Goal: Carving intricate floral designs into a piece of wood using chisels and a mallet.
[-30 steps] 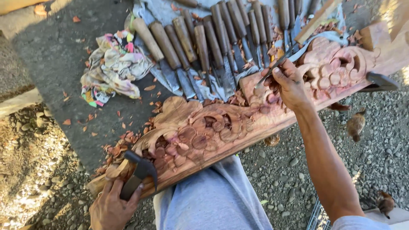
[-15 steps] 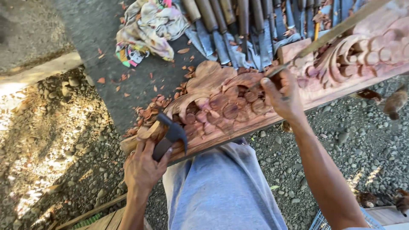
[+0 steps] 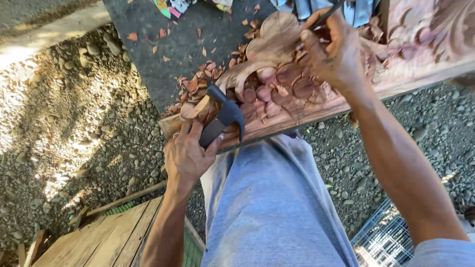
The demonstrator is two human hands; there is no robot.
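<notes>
Left hand: the left hand was closed around the handle of a dark-headed hammer, at the near left end of the carved wooden panel, the head lying over the carving's edge.
Right hand: the right hand was curled round a thin chisel, further along the panel, pressed against the raised scroll and round berry shapes.
Panel: it lay across the person's lap, over the grey shorts, its far edge resting on the dark tabletop.
Doing it well: I judged that the chisel wanted a steady low grip, its edge set in the cut, and light, square taps from the hammer, so the relief would not split.
Chips: reddish wood chips lay heaped by the panel's left end and scattered on the tabletop beyond it.
Beyond the panel: a row of tool blades and a patterned cloth sat at the top, both cut off.
Hidden: the chisel's tip was covered by the right hand; its upper shaft left the frame; the panel's right end was cut off too.
</notes>
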